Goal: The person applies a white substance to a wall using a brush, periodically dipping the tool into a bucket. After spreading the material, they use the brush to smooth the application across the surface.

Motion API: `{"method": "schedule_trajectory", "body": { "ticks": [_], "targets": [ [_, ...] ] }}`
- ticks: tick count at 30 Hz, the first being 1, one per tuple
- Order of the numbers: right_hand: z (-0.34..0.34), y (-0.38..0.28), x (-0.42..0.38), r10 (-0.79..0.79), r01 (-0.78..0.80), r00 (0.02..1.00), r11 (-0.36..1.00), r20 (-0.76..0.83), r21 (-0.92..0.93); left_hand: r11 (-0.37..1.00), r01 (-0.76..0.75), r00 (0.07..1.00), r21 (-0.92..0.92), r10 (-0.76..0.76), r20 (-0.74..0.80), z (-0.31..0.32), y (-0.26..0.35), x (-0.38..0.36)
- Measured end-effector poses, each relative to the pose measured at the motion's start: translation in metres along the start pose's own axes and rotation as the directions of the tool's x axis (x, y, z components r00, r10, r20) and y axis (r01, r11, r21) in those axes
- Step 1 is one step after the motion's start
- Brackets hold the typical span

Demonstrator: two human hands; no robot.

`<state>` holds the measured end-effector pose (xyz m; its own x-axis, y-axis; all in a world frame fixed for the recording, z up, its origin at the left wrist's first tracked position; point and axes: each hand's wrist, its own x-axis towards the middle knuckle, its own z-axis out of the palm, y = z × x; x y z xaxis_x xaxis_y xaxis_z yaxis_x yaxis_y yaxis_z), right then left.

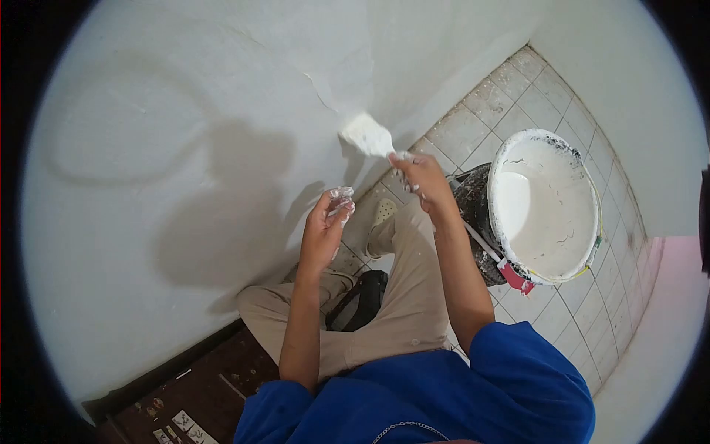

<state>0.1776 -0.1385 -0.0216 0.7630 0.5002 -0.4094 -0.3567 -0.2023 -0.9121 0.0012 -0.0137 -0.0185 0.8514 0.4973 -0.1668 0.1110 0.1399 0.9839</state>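
Note:
My right hand (427, 181) is closed around the handle of a wide, flat paintbrush (367, 135). Its head is thickly coated in white and lies right at the pale wall (296, 44), beside a thin crack-like line. White smears mark the fingers of this hand. Lower and to the left, my left hand (325, 226) is raised close to the wall. Its fingers are curled in toward the thumb, with white, paste-like stuff on the fingertips; I cannot tell whether it grips anything more.
To the right, a large white-smeared bucket (551, 214) with white liquid inside stands on the tiled floor (510, 96). A red-ended tool (514, 276) leans at its side. At lower left is a dark brown surface (214, 377) with small items. My legs are bent between wall and bucket.

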Motion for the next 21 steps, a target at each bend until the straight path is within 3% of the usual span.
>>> {"method": "schedule_trajectory", "body": {
  "ticks": [3,9,10,13,16,19,21],
  "targets": [
    [-0.003,0.017,0.004,0.067,-0.067,0.998,0.998,0.021,0.001,1.000,-0.004,1.000,-0.007,0.004,-0.001,-0.003,0.000,-0.001],
    [-0.003,-0.045,-0.019,-0.306,0.295,0.952,0.929,0.015,0.222,1.000,-0.007,1.000,-0.020,0.007,0.006,-0.009,-0.005,0.000],
    [0.000,-0.049,-0.019,-0.298,0.290,0.955,0.937,0.013,0.198,1.000,-0.002,1.000,-0.021,0.002,0.005,-0.008,-0.002,0.000],
    [0.001,-0.013,0.008,-0.093,0.076,0.991,0.981,0.091,0.177,1.000,-0.007,1.000,-0.015,0.007,-0.008,-0.004,-0.003,0.000],
    [-0.006,0.013,0.016,-0.032,0.032,0.999,0.997,0.002,-0.064,1.000,-0.009,1.000,0.011,0.009,0.001,-0.003,-0.002,0.005],
    [-0.015,0.008,0.005,-0.061,0.061,0.998,0.998,0.016,-0.001,0.999,-0.003,1.000,0.038,0.003,0.006,-0.003,-0.002,0.003],
    [-0.014,-0.016,-0.007,-0.155,0.150,0.987,0.979,0.029,0.135,0.999,-0.005,1.000,0.047,0.005,0.010,-0.003,-0.001,0.002]
  ]
}}
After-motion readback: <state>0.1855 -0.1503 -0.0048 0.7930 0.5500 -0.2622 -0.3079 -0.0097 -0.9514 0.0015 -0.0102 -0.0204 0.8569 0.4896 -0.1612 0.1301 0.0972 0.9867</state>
